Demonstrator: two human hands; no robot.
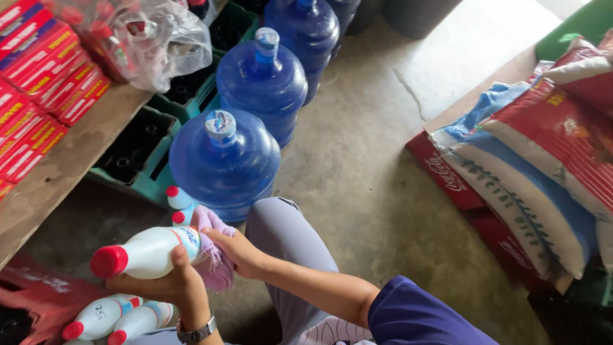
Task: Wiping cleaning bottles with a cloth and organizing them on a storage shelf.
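My left hand [167, 282], a watch on its wrist, grips a white plastic bottle [153, 251] with a red cap, held on its side with the cap pointing left. My right hand [239, 252] presses a pink cloth [216, 260] against the bottle's base end. Two more white red-capped bottles [101, 317] lie just below my left hand on a red crate [35, 297]. Another one or two bottles [179, 206] stand behind the cloth, partly hidden. My knee in grey trousers [281, 233] is under my right arm.
Three big blue water jugs [225, 163] stand in a row on the concrete floor ahead. Green bottle crates [137, 153] sit under a wooden shelf [67, 163] holding red boxes [38, 70] and a plastic bag [143, 38]. Stacked sacks [543, 172] rest on a red crate [447, 176] at right.
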